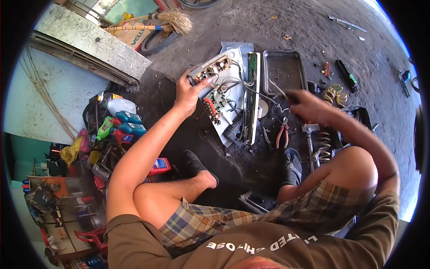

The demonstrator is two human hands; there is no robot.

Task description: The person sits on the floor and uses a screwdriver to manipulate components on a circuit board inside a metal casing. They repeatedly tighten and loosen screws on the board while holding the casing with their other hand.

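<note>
My left hand (pixel 191 92) grips the near-left edge of a brown circuit board (pixel 217 68) with its thumb on top, tilting it above a silvery metal panel (pixel 239 71). Cables run from this board towards a second board, green with red sockets (pixel 215 104), lying on the panel. Over the ground to the right, my right hand (pixel 304 105) is smeared by motion. Its fingers are closed round a thin straight-shafted tool (pixel 277 88), whose handle is hidden. The shaft points up and left, across the near edge of a metal tray (pixel 304 74).
Red-handled pliers (pixel 282 133) lie on the dark ground between the panel and my foot. A coil spring (pixel 324 145) and a coiled yellowish hose (pixel 335 95) are on the right. Several bottles (pixel 121 116) stand at left, and a straw broom (pixel 174 22) lies farther off.
</note>
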